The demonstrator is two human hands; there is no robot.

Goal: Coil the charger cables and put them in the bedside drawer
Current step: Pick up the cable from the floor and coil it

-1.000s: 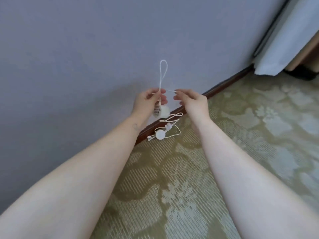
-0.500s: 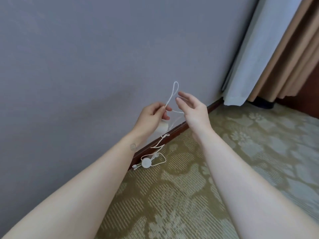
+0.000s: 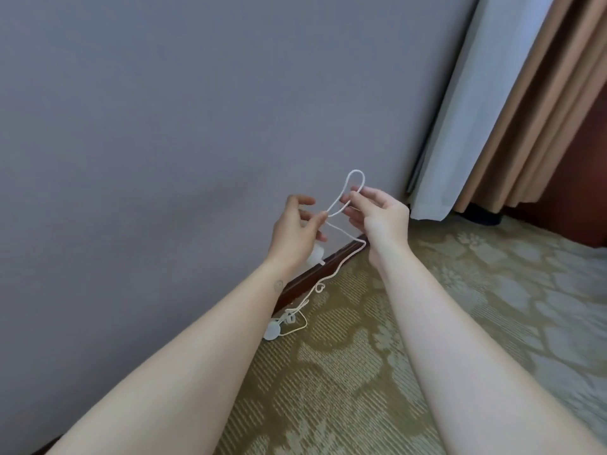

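Item: one white charger cable point(image 3: 343, 266), partly lifted off the floor, not yet coiled.

Foreground: two bare forearms are extended forward, the left forearm point(image 3: 197, 356) along the wall side and the right forearm point(image 3: 443, 339) over the floor. A patterned olive-and-pale carpet point(image 3: 328, 405) is laid beneath them.

Floor, near the wall: a round white charging puck point(image 3: 272, 331) is seen lying on the carpet just beside the dark wooden baseboard point(image 3: 295, 287), with slack cable looped loosely around it. From there the cable is drawn upward in one strand, with a small kink partway, toward the hands.

Hands, held in the air above the baseboard: the cable is pinched between the fingertips of the left hand point(image 3: 294, 231), whose other fingers are spread. A white adapter block point(image 3: 315, 255) shows just under this hand; whether it is held or merely hanging cannot be told. A narrow upright loop of the cable is pinched near its top by the curled fingers of the right hand point(image 3: 382, 216). The two hands are near each other but apart.

Background: a plain grey-violet wall point(image 3: 197, 126); in the corner, a white curtain point(image 3: 460, 126) beside a tan curtain point(image 3: 532, 103), both hung down to the carpet.
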